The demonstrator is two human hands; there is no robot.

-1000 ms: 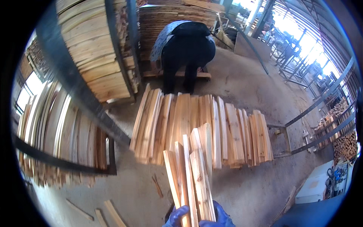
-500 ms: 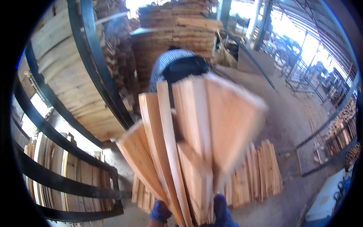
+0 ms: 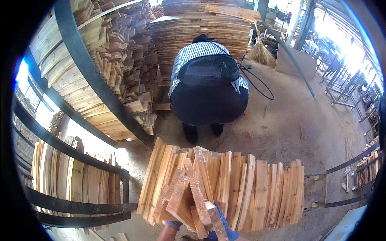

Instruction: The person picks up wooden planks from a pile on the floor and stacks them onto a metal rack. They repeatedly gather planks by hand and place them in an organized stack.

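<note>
At the bottom centre I hold a loose bundle of short wooden boards (image 3: 179, 197), tilted at odd angles with their sawn ends up. My right hand (image 3: 228, 225), in a blue glove, is closed against the bundle's right side. Only a little of my left hand (image 3: 174, 225) shows, also blue-gloved, pressed at the bundle's left lower side with its fingers hidden behind the wood. The bundle overlaps the left part of a long row of boards (image 3: 259, 193) standing side by side; whether it rests on them is unclear.
Just ahead, a person (image 3: 209, 86) in a striped top bends over, back turned. Tall board stacks (image 3: 201, 38) rise behind. Dark metal rack bars (image 3: 92, 76) enclose more lumber at left. A straw broom (image 3: 261, 52) and a cable (image 3: 265, 94) lie beyond, right of the person.
The fanned boards I held up high have come down toward the row and now lean together. The person ahead and the row of boards show more fully.
</note>
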